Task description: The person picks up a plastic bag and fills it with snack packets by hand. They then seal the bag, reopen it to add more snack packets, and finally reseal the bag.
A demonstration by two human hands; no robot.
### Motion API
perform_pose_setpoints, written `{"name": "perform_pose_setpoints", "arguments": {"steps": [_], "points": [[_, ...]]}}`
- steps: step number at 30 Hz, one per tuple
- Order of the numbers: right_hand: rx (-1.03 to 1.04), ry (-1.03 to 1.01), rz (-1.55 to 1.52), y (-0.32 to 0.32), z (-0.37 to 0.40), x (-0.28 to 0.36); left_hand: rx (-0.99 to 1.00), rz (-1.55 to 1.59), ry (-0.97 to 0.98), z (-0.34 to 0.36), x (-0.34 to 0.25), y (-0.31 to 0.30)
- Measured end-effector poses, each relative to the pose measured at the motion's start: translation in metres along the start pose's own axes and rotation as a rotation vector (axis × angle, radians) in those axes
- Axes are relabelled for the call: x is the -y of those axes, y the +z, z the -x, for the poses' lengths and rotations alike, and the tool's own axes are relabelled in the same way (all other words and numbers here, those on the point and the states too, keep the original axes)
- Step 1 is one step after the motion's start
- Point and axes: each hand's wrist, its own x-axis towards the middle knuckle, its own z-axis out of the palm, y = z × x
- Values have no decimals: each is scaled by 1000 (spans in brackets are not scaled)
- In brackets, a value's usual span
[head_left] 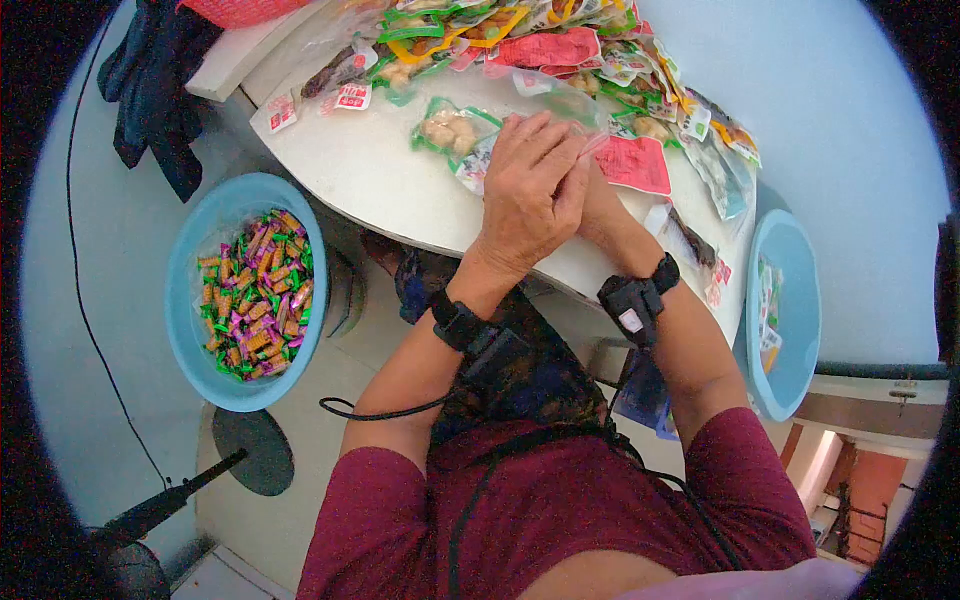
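My left hand (532, 190) is over the table's near part, its fingers bent and closed at a clear plastic bag (565, 98) that sticks out past the fingertips. My right hand (600, 205) lies against it from the right, with its fingers hidden behind the left hand. Just left of the fingers is a green-edged clear packet (447, 132) with pale round pieces inside. A red packet (635, 163) lies right of the hands.
A pile of mixed food packets (545, 48) covers the far side of the white table (345, 180). A blue basin (178, 300) of small wrapped snacks stands at left, another blue basin (800, 300) with packets at right. A dark cloth (155, 95) hangs at upper left.
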Motion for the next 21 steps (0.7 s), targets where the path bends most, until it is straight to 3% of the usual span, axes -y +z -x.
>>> {"name": "perform_pose_setpoints", "arguments": {"steps": [1,4,7,13,16,19,21], "points": [[61,-188,343,-2,2,-1,-7,11,-1,1,1,1],[-7,135,-144,6,9,-29,-3,39,-8,2,1,0],[-72,149,-215,11,12,-33,32,74,-7,0,-2,-2],[-159,-168,46,20,8,-25,39,110,31,-1,-2,-1],[-164,-221,82,21,3,-22,53,84,36,0,-2,-1],[-42,-180,25,13,-7,-16,20,60,8,-2,-2,-4],[19,24,-215,9,-9,-12,-13,90,-137,-3,-2,-6]]}}
